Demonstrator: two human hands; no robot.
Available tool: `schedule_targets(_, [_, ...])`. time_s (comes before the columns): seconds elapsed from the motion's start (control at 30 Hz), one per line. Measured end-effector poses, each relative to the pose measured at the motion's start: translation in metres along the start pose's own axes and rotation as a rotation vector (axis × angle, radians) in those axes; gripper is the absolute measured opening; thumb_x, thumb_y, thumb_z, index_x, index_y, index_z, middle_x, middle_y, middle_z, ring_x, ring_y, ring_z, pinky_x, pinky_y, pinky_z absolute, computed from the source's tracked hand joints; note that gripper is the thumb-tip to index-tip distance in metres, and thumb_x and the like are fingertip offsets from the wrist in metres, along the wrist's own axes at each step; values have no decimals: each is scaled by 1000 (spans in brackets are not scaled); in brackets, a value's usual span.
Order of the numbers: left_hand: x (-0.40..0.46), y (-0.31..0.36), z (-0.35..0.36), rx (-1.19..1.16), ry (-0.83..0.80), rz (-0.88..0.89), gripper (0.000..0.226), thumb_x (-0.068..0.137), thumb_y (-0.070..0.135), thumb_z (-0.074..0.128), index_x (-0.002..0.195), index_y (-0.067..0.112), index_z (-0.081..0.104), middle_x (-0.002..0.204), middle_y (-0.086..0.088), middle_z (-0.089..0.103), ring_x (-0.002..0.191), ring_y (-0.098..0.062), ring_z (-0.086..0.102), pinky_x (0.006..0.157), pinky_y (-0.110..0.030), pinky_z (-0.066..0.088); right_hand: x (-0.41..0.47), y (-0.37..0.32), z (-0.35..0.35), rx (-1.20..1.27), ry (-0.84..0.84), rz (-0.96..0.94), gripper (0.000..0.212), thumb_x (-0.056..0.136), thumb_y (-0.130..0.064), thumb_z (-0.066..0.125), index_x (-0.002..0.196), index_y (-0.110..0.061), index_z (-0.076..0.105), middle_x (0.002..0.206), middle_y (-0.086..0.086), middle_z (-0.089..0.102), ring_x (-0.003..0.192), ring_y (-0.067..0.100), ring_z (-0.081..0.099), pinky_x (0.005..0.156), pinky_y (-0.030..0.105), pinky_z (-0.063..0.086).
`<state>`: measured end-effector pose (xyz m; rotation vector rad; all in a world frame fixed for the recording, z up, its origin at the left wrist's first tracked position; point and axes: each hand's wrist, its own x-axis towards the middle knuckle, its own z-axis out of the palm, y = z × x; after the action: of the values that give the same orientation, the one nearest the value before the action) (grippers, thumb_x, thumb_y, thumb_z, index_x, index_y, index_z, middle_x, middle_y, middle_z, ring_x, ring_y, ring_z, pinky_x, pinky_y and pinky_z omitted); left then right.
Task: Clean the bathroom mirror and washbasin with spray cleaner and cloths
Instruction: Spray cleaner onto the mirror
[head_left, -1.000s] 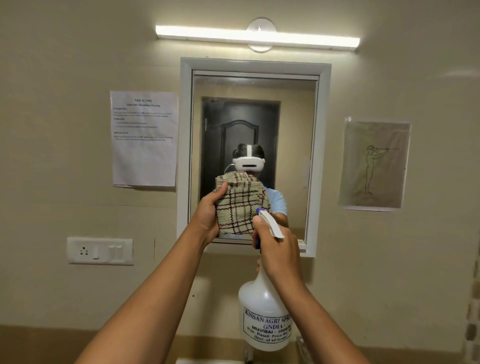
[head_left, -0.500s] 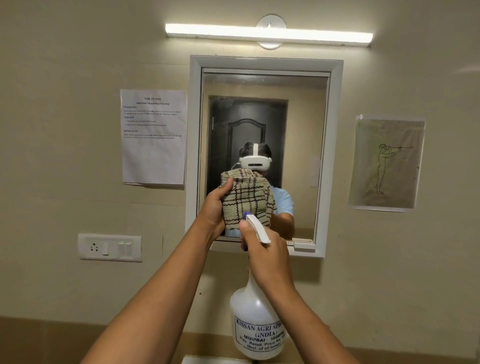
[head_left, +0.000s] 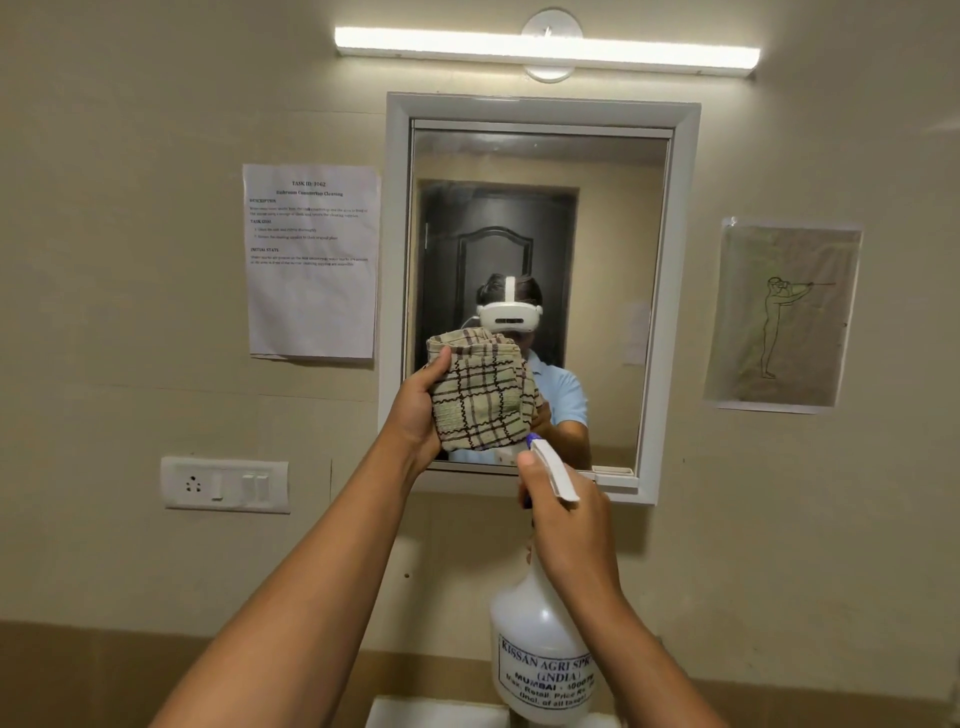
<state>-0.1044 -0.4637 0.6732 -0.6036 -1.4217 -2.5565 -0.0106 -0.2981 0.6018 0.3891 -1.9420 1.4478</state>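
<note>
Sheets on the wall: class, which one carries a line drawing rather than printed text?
The drawing sheet right of the mirror, showing an outlined standing figure; the printed sheet on the left has only text.

Upper glass of the white-framed wall mirror is open to reach. Lower-centre glass blocked by the bunched beige checked cloth in the left hand. White plastic spray bottle in the right hand stands before the bottom frame edge.
</note>
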Motion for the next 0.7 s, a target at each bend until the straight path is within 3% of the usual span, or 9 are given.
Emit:
schedule_targets(0.13, [-2, -2, -3, -8, -4, -9, 54, 99, 42, 46, 138, 5, 54, 134, -22, 61, 125, -39, 58, 109, -59, 40, -2, -1, 1, -7, -2, -13, 67, 81, -73, 39, 66, -11, 58, 61, 10, 61, 58, 29, 59, 55, 47, 53])
schedule_targets(0.3, [-6, -5, -2, 10, 0, -15, 52, 100, 40, 45, 137, 4, 55, 132, -22, 62, 123, -39, 59, 106, -56, 44, -10, -10, 9, 26, -38, -27, 58, 83, -69, 41, 64, -16, 57, 58, 4, 58, 55, 19, 55, 52, 37, 45])
schedule_targets(0.7, [-37, 11, -29, -69, 77, -25, 54, 101, 42, 42, 135, 4, 58, 135, -22, 60, 124, -38, 59, 109, -55, 41, -16, -17, 21, 77, -20, 10, 58, 81, -73, 44, 68, -19, 63, 67, 9, 63, 59, 24, 61, 52, 39, 49])
